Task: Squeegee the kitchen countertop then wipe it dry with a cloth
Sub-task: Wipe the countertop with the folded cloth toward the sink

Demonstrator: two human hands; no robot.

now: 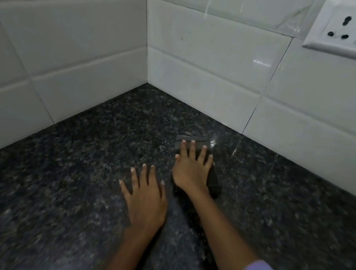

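Speckled dark stone countertop (78,155), polished, glossy beyond right hand (191,171). Dark matt cloth (213,181) under its palm. Glazed white wall tiles (206,54) beyond, smooth. Glossy plastic socket plate (345,28).

Home kitchen corner, probably: dark speckled granite countertop (76,166) meeting white glossy wall tiles (206,54), white power socket (343,27) mounted upper right, edges blurred

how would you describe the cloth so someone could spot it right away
Start at the corner where the two white tiled walls meet the dark speckled countertop. Just right of it, the right hand presses flat on a dark grey cloth, plain-coloured against the flecked stone.
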